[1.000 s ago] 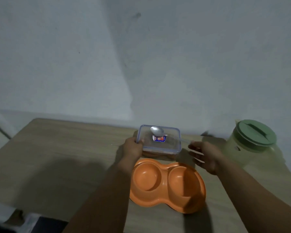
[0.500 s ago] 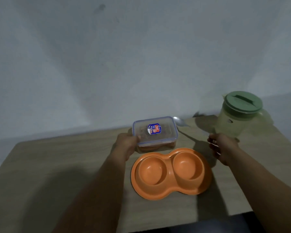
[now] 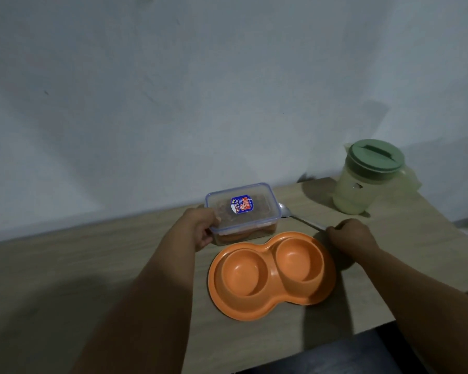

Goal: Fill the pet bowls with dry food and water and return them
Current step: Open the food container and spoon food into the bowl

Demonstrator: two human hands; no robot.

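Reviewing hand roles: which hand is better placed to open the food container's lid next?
Left. The left hand already grips the food container at its corner by the lid, while the right hand holds the spoon handle.

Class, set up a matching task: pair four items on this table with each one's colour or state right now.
Things:
1. double plastic pet bowl
2. clear lidded food box
3. pale jug's round lid
4. metal spoon

States:
A. green
B. orange, both cups empty
C. lying behind the bowl, right hand at its handle
D. held by the left hand

Pairs: 1-B, 2-D, 3-A, 4-C
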